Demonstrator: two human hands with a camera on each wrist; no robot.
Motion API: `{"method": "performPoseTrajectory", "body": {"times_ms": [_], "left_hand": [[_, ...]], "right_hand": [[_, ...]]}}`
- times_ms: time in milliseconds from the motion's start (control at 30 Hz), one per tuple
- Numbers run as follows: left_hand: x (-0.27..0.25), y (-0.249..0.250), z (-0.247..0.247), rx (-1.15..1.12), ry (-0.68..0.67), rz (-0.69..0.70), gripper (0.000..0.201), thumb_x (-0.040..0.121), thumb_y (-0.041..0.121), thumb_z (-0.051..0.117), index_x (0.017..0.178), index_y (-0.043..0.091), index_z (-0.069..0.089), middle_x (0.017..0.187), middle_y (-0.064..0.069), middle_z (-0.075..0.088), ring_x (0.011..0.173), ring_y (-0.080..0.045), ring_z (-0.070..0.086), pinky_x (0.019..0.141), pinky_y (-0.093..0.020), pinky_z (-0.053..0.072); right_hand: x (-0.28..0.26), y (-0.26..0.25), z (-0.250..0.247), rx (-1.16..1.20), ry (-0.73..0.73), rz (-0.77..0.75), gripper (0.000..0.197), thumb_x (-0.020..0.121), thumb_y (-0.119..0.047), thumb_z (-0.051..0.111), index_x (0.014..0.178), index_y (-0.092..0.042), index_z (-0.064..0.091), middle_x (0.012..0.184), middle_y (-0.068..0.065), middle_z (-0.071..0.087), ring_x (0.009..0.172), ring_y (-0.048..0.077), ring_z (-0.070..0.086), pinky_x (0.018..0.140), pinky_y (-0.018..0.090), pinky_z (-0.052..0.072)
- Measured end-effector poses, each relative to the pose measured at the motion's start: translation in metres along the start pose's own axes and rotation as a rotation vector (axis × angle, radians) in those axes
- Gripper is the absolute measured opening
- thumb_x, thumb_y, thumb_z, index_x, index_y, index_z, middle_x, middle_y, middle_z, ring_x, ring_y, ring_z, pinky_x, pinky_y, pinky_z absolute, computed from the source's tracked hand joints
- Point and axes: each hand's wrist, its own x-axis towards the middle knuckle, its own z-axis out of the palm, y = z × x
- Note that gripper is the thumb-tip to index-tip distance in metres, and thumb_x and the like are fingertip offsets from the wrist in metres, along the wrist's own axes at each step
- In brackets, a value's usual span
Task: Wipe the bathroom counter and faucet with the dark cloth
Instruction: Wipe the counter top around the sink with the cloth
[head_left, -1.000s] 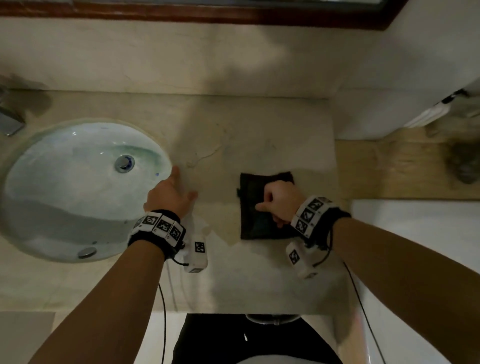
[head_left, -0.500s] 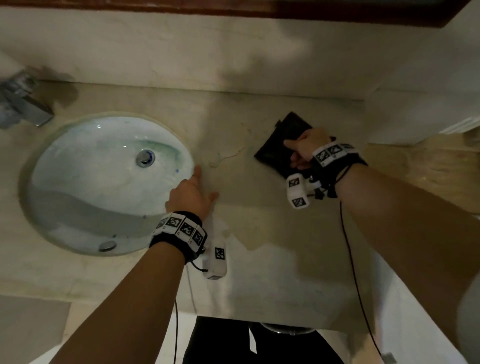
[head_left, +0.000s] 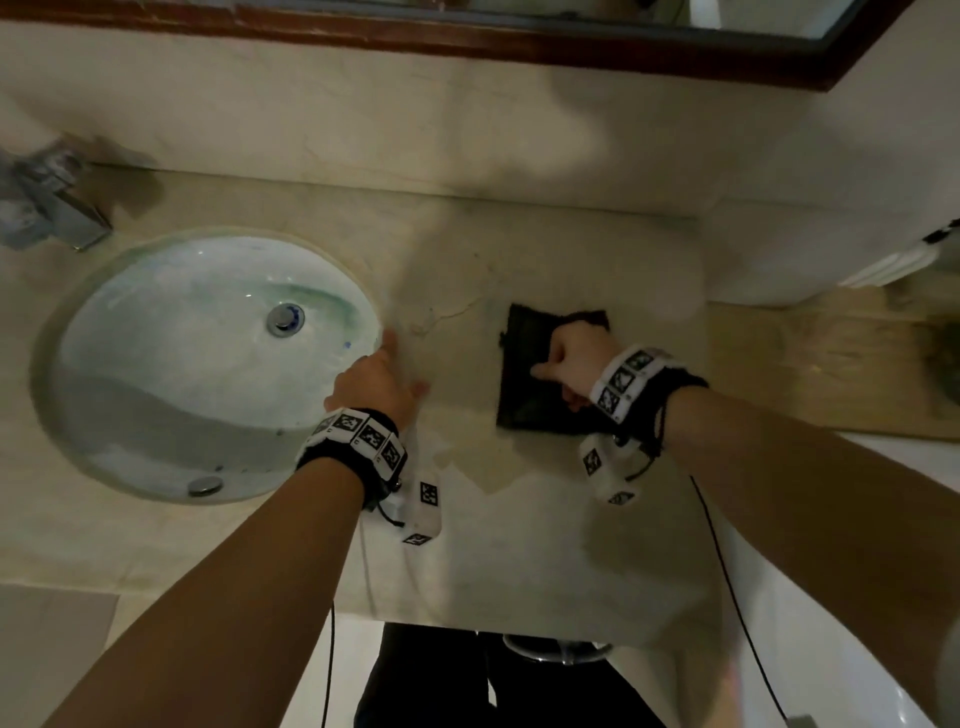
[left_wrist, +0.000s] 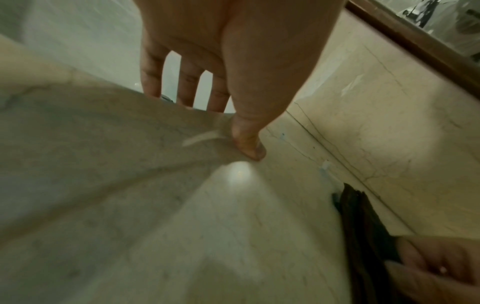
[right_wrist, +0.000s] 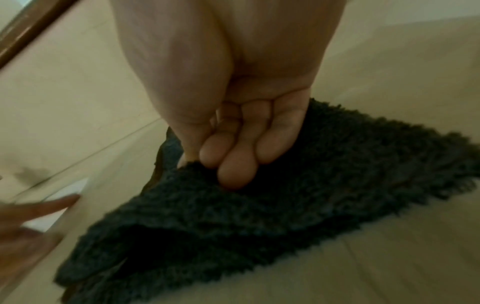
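Note:
The dark cloth lies flat on the beige counter, to the right of the sink. My right hand presses down on it with fingers curled; in the right wrist view the fingertips dig into the shaggy cloth and a fold bunches at the thumb. My left hand rests on the counter at the sink's right rim, fingers straight, thumb flat on the stone. It holds nothing. The metal faucet stands at the far left, away from both hands.
The oval white sink fills the counter's left half. A wall with a wood-framed mirror runs behind. A side wall and a wooden ledge bound the counter on the right. Wrist-camera cables hang below the front edge.
My right hand pushed the cloth away toward the back wall, then drew it back toward me to mid-counter. The left hand stayed at the sink rim.

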Motion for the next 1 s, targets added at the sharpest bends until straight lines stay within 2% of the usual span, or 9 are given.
{"method": "performPoseTrajectory", "body": {"times_ms": [133, 267, 333, 467, 600, 767, 867, 1000], "left_hand": [[-0.002, 0.004, -0.004, -0.013, 0.002, -0.024, 0.09, 0.08, 0.057, 0.062, 0.152, 0.034, 0.014, 0.135, -0.009, 0.055, 0.12, -0.035, 0.053, 0.098, -0.047, 0.047], [-0.003, 0.004, -0.005, -0.013, 0.0, -0.016, 0.09, 0.081, 0.056, 0.062, 0.153, 0.033, 0.013, 0.136, -0.01, 0.055, 0.121, -0.036, 0.052, 0.098, -0.046, 0.047], [-0.004, 0.004, -0.005, -0.022, -0.008, -0.013, 0.09, 0.081, 0.055, 0.062, 0.153, 0.032, 0.012, 0.137, -0.011, 0.054, 0.122, -0.035, 0.052, 0.099, -0.046, 0.046], [-0.006, 0.003, -0.005, -0.045, -0.014, -0.011, 0.09, 0.081, 0.057, 0.061, 0.153, 0.033, 0.011, 0.139, -0.01, 0.052, 0.123, -0.035, 0.051, 0.1, -0.046, 0.046], [-0.009, 0.004, -0.008, -0.015, -0.034, -0.013, 0.09, 0.08, 0.061, 0.058, 0.152, 0.038, 0.008, 0.136, -0.009, 0.053, 0.12, -0.036, 0.052, 0.098, -0.049, 0.046], [-0.018, 0.012, -0.015, 0.002, -0.026, -0.041, 0.086, 0.083, 0.059, 0.059, 0.151, 0.04, 0.009, 0.138, -0.006, 0.051, 0.123, -0.035, 0.049, 0.099, -0.048, 0.042], [-0.019, 0.012, -0.018, 0.01, -0.027, -0.036, 0.086, 0.084, 0.059, 0.059, 0.151, 0.04, 0.008, 0.134, -0.007, 0.054, 0.119, -0.035, 0.051, 0.097, -0.048, 0.044], [-0.023, 0.013, -0.02, -0.005, -0.025, -0.033, 0.085, 0.084, 0.058, 0.059, 0.151, 0.04, 0.009, 0.13, -0.007, 0.054, 0.118, -0.034, 0.051, 0.097, -0.049, 0.044]], "right_hand": [[-0.022, 0.004, 0.018, -0.136, -0.124, -0.047, 0.029, 0.087, -0.036, 0.07, 0.081, -0.012, 0.055, 0.068, 0.01, 0.067, 0.056, 0.026, 0.066, 0.055, 0.041, 0.059], [-0.028, 0.006, 0.025, -0.343, -0.192, -0.156, 0.027, 0.088, -0.039, 0.067, 0.079, -0.019, 0.05, 0.077, 0.003, 0.06, 0.069, 0.023, 0.06, 0.058, 0.031, 0.047], [-0.03, 0.009, 0.029, -0.395, -0.16, -0.18, 0.027, 0.089, -0.042, 0.063, 0.08, -0.021, 0.047, 0.078, 0.002, 0.058, 0.07, 0.022, 0.058, 0.057, 0.032, 0.043], [-0.039, 0.017, 0.048, -0.449, 0.014, -0.211, 0.028, 0.093, -0.043, 0.055, 0.088, -0.021, 0.039, 0.073, 0.001, 0.057, 0.06, 0.02, 0.057, 0.057, 0.039, 0.053], [-0.042, 0.023, 0.062, -0.461, 0.114, -0.273, 0.032, 0.093, -0.052, 0.05, 0.092, -0.026, 0.031, 0.075, -0.001, 0.057, 0.061, 0.02, 0.056, 0.054, 0.036, 0.052], [-0.035, 0.021, 0.072, -0.48, 0.242, -0.346, 0.024, 0.095, -0.039, 0.05, 0.099, -0.016, 0.046, 0.076, 0.002, 0.053, 0.064, 0.022, 0.052, 0.05, 0.033, 0.043], [-0.026, 0.015, 0.068, -0.466, 0.209, -0.359, 0.016, 0.092, -0.034, 0.048, 0.098, -0.019, 0.045, 0.078, 0.001, 0.052, 0.068, 0.021, 0.052, 0.051, 0.036, 0.045], [-0.007, -0.002, 0.058, -0.494, 0.157, -0.374, 0.019, 0.091, -0.034, 0.049, 0.101, -0.019, 0.045, 0.084, 0.001, 0.052, 0.073, 0.022, 0.05, 0.055, 0.034, 0.042]]}}
